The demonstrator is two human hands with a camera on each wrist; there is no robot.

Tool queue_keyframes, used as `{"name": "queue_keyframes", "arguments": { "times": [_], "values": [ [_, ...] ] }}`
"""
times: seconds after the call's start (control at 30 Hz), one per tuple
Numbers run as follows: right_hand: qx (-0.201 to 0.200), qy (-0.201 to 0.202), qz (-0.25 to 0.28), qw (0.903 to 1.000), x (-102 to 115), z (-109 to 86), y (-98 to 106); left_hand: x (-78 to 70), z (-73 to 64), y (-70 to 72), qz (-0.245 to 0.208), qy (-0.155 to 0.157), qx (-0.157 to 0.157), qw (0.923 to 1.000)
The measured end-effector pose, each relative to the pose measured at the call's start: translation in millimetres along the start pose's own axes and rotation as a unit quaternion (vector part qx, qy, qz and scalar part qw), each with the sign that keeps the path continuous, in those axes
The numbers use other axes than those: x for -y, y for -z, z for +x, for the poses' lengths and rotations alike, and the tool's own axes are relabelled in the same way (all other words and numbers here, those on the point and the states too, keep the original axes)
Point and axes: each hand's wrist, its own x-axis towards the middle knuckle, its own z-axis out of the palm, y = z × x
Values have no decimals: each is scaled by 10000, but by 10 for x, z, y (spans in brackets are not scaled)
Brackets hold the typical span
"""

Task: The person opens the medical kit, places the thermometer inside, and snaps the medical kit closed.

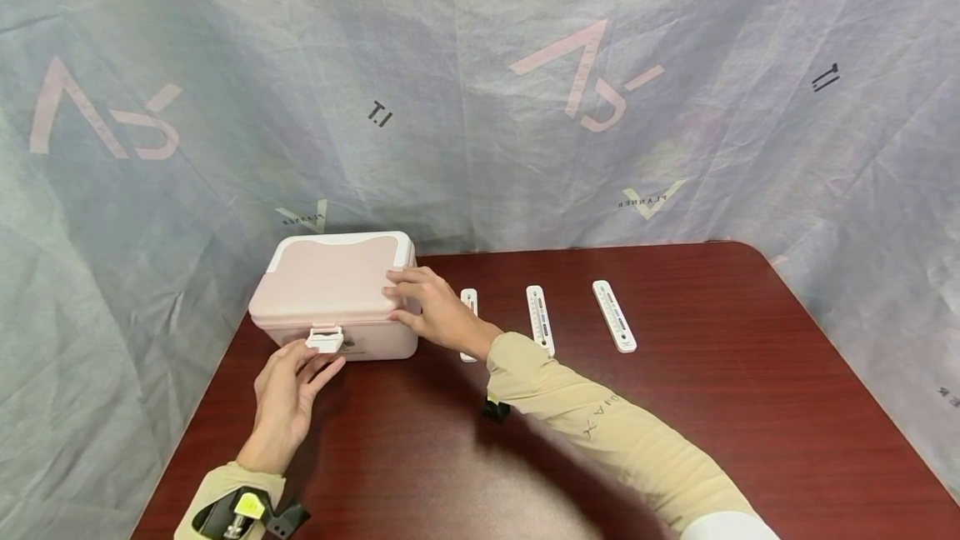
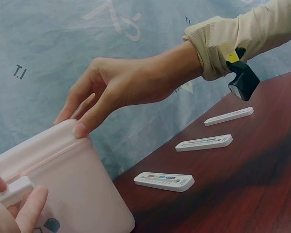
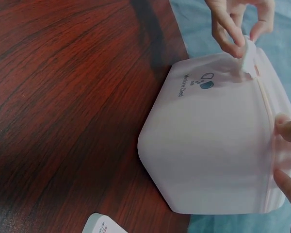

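Note:
A pink medicine chest with a white-edged lid stands at the back left of the table, its lid down. At its front, the white latch is tilted outward, and my left hand pinches it between thumb and fingers. In the right wrist view the latch sticks out from the chest's front, above a printed "Medicine Chest" label. My right hand rests on the lid's right end, fingertips on top and thumb near the lid seam, as the left wrist view shows.
Three white thermometers lie on the dark red table right of the chest: the nearest thermometer partly behind my right wrist, a middle thermometer and a far-right thermometer. A grey printed cloth hangs behind the table.

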Motion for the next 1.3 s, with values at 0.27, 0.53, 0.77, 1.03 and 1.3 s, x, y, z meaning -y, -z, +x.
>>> {"name": "queue_keyframes", "arguments": {
  "times": [0.27,0.53,0.77,1.03,1.3],
  "values": [
    [-33,-33,83,10000,-25,6,-18,50,57,30,125,-54,-120,9998],
    [-2,-75,82,9999,-21,0,-38,105,140,96,7,-108,-152,9998],
    [7,-84,184,9998,-7,-8,-48,139,174,135,-19,-136,-126,9998],
    [-123,53,194,9997,-15,-21,-33,154,198,140,-35,-323,-99,9994],
    [-120,38,163,9998,-34,-13,-14,141,237,141,146,-466,-51,9988]
  ]
}}
